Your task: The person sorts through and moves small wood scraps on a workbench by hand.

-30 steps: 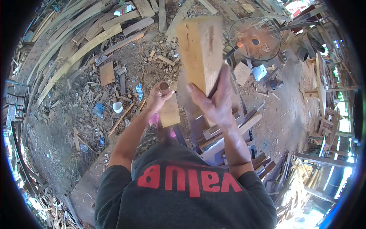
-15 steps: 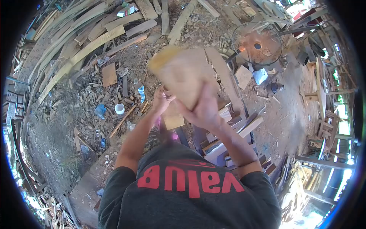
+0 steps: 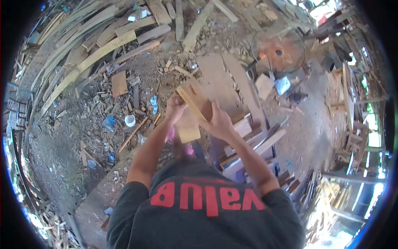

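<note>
Between my two hands a thick wooden block [image 3: 195,98] is held up, tilted, with a pale yellowish edge facing left and a darker brown face on the right. My left hand [image 3: 175,107] is closed at its left end, fingers partly hidden behind the wood. Gripping the lower right end is my right hand [image 3: 219,121], thumb up along the face. Just below the block lies a light square board [image 3: 188,132], near my legs. Under and beyond the block stretches a flat brown plank surface [image 3: 219,74].
Stacked wood pieces [image 3: 255,139] stand close by my right forearm. A round metal fan-like guard [image 3: 278,43] is at the upper right. Long planks [image 3: 95,54] pile up at the upper left. A white cup [image 3: 130,120] sits among scraps on the ground.
The block was blurred with its broad face showing and reached farther forward. Now it is turned edge-on and drawn nearer, still in both hands.
</note>
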Motion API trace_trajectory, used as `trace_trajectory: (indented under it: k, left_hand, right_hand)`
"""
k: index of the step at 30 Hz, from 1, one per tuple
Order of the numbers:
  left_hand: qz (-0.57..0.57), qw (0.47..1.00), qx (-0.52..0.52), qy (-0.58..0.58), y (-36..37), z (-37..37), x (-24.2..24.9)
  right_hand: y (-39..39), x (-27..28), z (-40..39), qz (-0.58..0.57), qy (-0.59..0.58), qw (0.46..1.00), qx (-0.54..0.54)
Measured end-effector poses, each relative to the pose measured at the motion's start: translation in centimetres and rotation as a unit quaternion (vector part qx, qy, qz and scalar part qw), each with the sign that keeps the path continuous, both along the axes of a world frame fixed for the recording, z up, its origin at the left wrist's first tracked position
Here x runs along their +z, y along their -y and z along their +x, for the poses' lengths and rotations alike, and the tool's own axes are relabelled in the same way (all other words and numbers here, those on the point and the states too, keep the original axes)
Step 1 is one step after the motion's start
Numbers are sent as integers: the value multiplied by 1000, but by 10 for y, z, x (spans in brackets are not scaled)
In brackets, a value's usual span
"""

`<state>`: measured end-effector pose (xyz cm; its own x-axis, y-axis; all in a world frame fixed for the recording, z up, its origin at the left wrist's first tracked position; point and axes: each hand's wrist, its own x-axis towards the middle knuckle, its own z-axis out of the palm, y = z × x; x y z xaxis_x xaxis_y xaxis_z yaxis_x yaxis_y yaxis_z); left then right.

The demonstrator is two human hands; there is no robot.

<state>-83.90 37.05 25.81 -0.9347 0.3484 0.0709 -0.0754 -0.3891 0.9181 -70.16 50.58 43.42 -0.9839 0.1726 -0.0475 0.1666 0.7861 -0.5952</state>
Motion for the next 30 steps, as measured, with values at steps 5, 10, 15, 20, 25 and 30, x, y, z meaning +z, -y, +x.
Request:
trace_trajectory:
  k: [5, 10, 15, 20, 25, 30]
  left_hand:
    - [-214, 975, 35, -46, 17, 9, 24]
    - [-238, 969, 56, -43, 11, 17, 37]
    - [-262, 956, 60, -117, 12, 8, 25]
    - [-203, 972, 64, -96, 5, 1, 31]
    - [-223, 966, 60, -118, 8, -5, 12]
    - [-192, 973, 57, -115, 15, -7, 28]
  right_hand:
    - [-13, -37, 41, -138, 26, 980, -143]
    - [-13, -128, 106, -41, 40, 989, -138]
    - [18, -131, 126, -76, 246, 954, -155]
    - [38, -133, 116, -60, 252, 954, -148]
    - [48, -145, 99, -45, 260, 954, -140]
    - [61, -149, 94, -23, 250, 956, -154]
